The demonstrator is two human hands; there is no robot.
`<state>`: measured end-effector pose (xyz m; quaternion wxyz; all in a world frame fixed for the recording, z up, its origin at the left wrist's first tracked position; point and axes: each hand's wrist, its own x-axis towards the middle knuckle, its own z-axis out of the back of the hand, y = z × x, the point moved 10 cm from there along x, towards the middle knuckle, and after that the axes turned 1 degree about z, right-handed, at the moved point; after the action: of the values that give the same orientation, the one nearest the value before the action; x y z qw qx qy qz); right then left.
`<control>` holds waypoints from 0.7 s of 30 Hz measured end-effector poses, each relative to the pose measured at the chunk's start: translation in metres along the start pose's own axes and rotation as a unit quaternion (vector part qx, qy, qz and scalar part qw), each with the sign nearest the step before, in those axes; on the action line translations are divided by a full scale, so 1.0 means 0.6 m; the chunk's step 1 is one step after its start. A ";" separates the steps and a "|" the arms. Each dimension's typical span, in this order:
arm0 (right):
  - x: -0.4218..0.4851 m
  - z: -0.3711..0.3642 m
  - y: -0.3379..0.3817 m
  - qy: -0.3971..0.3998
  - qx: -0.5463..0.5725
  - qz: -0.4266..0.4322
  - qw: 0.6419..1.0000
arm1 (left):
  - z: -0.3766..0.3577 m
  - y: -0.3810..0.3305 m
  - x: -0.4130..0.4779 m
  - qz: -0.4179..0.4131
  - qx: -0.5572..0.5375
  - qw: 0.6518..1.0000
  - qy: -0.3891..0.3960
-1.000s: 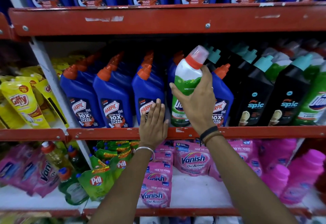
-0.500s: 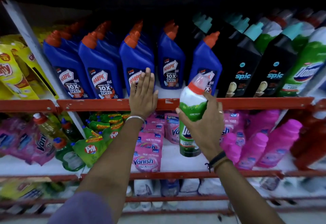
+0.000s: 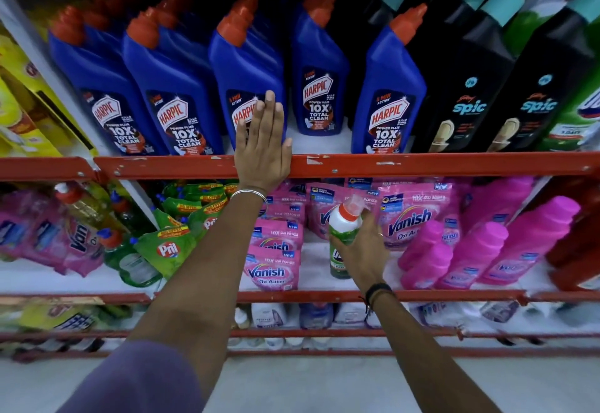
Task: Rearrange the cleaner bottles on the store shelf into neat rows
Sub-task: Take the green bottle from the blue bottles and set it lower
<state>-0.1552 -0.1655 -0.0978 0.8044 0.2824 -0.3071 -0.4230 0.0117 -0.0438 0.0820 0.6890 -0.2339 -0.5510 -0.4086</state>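
My right hand grips a green and white cleaner bottle with a red-collared clear cap, upright, over the lower shelf between the Vanish pouches and pink bottles. My left hand lies flat, fingers together, on the red shelf rail, fingertips against a blue Harpic bottle. Blue Harpic bottles with orange caps stand in rows on the upper shelf. One Harpic bottle sits further back, leaving a gap at the front. Black Spic bottles with teal caps stand to the right.
Pink Vanish pouches and pink bottles fill the lower shelf. Green Pril pouches lie at the left. A green bottle stands at the upper right edge. Yellow packs sit at far left. A lower rack holds white bottles.
My right hand has carried the green and white bottle down from the upper shelf to the lower shelf. My left hand has stayed on the rail. The view has tilted downward.
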 end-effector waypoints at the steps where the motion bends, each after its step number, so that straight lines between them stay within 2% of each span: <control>1: -0.003 -0.004 -0.004 0.003 -0.007 -0.004 1.000 | -0.001 0.001 0.000 0.001 -0.004 1.000 0.000; 8: -0.023 0.008 -0.012 -0.006 -0.038 0.005 0.999 | 0.000 0.005 0.003 0.012 -0.013 1.000 0.000; 12: -0.027 0.036 0.006 -0.012 -0.072 0.037 0.997 | 0.002 0.004 0.005 0.011 -0.015 1.000 0.003; 15: -0.017 0.118 0.066 -0.131 0.023 0.061 0.989 | 0.003 0.004 0.002 0.008 -0.008 1.000 0.002; 18: 0.015 0.222 0.173 -0.258 0.113 0.160 0.946 | 0.005 0.005 0.002 0.012 -0.013 1.000 0.004; 19: 0.030 0.248 0.208 -0.280 0.119 0.189 0.933 | 0.005 0.005 0.002 0.013 -0.014 1.000 0.006; 21: 0.071 0.275 0.263 -0.277 0.091 0.201 0.935 | 0.005 0.005 0.003 0.013 -0.014 1.000 0.010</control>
<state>-0.1769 -0.1579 0.1334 0.7265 0.1580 -0.6052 -0.2845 0.0123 -0.0405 0.0847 0.6964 -0.2471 -0.5352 -0.4094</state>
